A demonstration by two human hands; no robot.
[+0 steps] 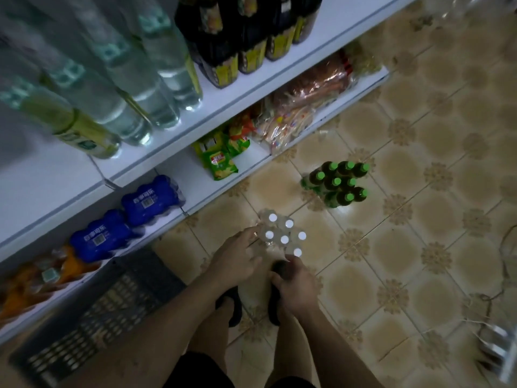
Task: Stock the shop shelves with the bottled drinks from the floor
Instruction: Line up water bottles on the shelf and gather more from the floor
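White-capped bottles (284,236), six clear ones packed close together, stand on the tiled floor (405,242) right under the person's fingertips. The left hand (237,257) lies against the cluster's near-left side with its fingers spread and fairly straight, touching but not closed round anything. The right hand (298,285) sits at the near-right corner, just below the closest cap, with its fingers curled. Whether they have pinched a bottle neck or the wrapping, or only hover there, I cannot tell, because the knuckles hide the contact.

Beyond the fingertips and off to the right, well apart from both hands, a second group of green-capped bottles (340,183) waits on the floor. The bottom shelf (179,175) runs to the left of the left hand and a little above it. It carries blue packs (152,200), with a bare white stretch just past them. A dark slatted crate (112,298) lies beside the left forearm.

The step in hand looks like taking hold of the clear cluster for lifting, so the stocking itself is not yet under way for these bottles. The next move probably calls for both hands to close on opposite sides, or under the base if the bottles are loose. The load would then stay level as it swings left toward the free shelf space.
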